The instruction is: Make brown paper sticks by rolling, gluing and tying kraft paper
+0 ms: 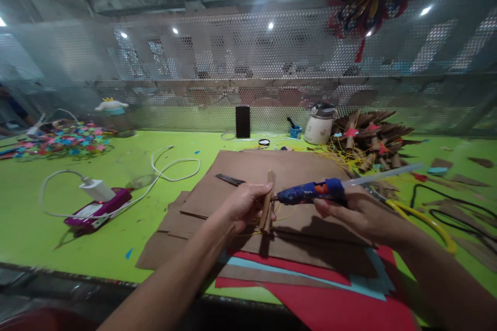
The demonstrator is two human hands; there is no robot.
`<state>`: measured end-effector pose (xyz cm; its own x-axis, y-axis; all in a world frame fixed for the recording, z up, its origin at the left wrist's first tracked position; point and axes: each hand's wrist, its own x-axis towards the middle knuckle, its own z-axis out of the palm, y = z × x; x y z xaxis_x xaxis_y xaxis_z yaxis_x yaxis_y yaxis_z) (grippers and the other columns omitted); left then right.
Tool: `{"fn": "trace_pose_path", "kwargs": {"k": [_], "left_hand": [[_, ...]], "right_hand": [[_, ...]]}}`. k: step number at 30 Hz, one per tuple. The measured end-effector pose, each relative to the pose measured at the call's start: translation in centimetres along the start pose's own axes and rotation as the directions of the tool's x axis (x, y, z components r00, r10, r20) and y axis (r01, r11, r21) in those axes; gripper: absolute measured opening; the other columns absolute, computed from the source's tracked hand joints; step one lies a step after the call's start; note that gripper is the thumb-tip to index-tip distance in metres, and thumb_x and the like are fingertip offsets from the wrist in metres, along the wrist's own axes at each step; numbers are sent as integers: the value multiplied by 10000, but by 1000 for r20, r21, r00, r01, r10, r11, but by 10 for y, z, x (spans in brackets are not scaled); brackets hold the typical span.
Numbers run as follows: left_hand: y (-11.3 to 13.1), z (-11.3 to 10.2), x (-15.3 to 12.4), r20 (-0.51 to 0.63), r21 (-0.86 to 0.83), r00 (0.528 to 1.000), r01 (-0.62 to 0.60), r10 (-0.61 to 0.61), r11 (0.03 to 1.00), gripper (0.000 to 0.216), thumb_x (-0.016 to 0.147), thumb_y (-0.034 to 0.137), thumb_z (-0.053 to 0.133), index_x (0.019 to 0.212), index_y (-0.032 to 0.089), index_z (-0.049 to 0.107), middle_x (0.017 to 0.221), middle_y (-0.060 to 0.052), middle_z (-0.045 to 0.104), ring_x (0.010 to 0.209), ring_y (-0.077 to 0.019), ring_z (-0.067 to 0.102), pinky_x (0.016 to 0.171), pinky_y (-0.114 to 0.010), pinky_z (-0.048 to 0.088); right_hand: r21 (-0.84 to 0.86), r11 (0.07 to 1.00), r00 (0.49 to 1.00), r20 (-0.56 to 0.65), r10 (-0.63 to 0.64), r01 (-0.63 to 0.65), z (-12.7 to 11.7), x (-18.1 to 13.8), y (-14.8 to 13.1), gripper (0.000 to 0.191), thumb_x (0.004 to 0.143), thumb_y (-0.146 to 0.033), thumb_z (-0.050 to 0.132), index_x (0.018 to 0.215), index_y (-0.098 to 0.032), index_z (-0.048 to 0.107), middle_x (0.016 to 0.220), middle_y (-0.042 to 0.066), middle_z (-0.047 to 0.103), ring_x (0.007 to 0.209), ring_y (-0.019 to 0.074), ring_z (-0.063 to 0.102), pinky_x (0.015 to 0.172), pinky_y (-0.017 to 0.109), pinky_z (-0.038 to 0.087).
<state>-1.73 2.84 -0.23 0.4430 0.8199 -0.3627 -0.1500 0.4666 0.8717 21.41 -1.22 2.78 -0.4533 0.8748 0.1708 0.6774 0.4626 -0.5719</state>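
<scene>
My left hand (245,206) is closed around a small upright brown stick-like paper piece (267,200), held above a stack of brown sheets (248,170). My right hand (359,213) grips a blue glue gun (310,192), held level. Its nozzle touches the brown piece from the right. A clear glue stick (382,174) juts out of the gun's back end.
Red and light blue sheets (341,305) lie under the brown ones at the near edge of the green table (58,238). A white charger and cable (97,190) sit left on a purple device. A pile of finished brown pieces (368,139), a white jar (319,125) and yellow-handled scissors (423,220) lie right.
</scene>
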Motion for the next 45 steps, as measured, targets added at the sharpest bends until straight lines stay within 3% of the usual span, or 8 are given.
{"fn": "trace_pose_path", "kwargs": {"k": [7,10,19,32,39,45], "left_hand": [[1,0,1,-60,66,998,-24,28,998,215,782,287,524,724,90,588,581,-47,578,414,-102,510,378,-195,387],[1,-1,1,-29,41,999,-38,40,998,203,788,274,514,720,96,585,567,-43,568,427,-110,512,387,-206,401],[0,0,1,-55,-8,997,-60,60,998,181,776,265,540,748,95,593,620,-56,584,505,-130,557,451,-222,433],[-4,-3,6,-49,17,995,-92,92,996,229,758,293,565,689,78,605,574,-46,585,453,-105,523,429,-205,405],[-2,-1,3,-23,12,998,-55,55,998,187,760,285,553,726,105,590,565,-26,567,411,-112,513,393,-223,397],[-2,1,2,-46,2,996,-71,71,997,214,753,279,564,668,86,599,566,-46,590,459,-104,523,468,-218,401]], "right_hand": [[123,992,999,24,-43,40,1,-3,1,377,837,-473,448,705,-167,625,615,22,568,608,147,510,543,229,415],[153,987,999,1,-44,44,1,-2,3,379,846,-473,431,703,-166,599,634,29,562,623,148,509,550,231,419],[123,992,999,4,-40,39,5,3,2,374,872,-456,390,685,-163,528,650,23,529,634,139,479,557,233,392],[87,996,996,83,-36,29,5,-4,-1,389,853,-467,424,717,-155,612,648,20,584,611,146,521,545,231,395],[69,997,999,5,-33,32,5,1,-3,419,865,-478,386,722,-149,602,653,30,580,619,147,516,582,243,407],[35,998,993,104,-47,44,6,-3,-4,384,862,-468,407,709,-163,583,624,13,547,592,135,487,539,231,378]]}}
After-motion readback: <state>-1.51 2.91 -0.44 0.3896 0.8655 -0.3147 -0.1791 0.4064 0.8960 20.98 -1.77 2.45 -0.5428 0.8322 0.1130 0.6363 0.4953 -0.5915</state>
